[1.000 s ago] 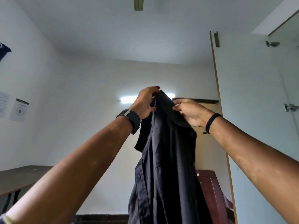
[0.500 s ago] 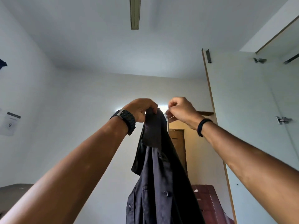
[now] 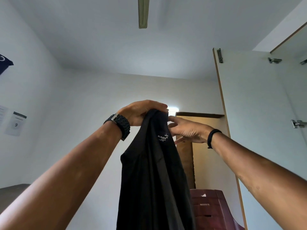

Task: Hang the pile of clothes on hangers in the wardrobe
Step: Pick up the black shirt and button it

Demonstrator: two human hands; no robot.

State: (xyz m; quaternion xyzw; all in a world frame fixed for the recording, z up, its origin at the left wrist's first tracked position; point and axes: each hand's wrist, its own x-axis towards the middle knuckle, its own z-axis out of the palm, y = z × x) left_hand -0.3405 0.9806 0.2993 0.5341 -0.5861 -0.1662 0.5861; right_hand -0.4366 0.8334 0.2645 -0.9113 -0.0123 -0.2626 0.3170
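We hold shirt (image 3: 154, 171) aloft: left hand (image 3: 139, 112) grips collar, right hand (image 3: 187, 131) spread beside it. No hanger visible; hanging not yet done.

Both arms raised, converging at frame centre. Left hand (image 3: 141, 112) curled, gripping; right hand (image 3: 186, 130) open, fingers extended leftward.

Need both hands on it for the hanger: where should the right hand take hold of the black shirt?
At the collar edge beside the printed label, coming from the right. The left hand grips the bunched top of the black shirt; the right hand, fingers spread, is already there.
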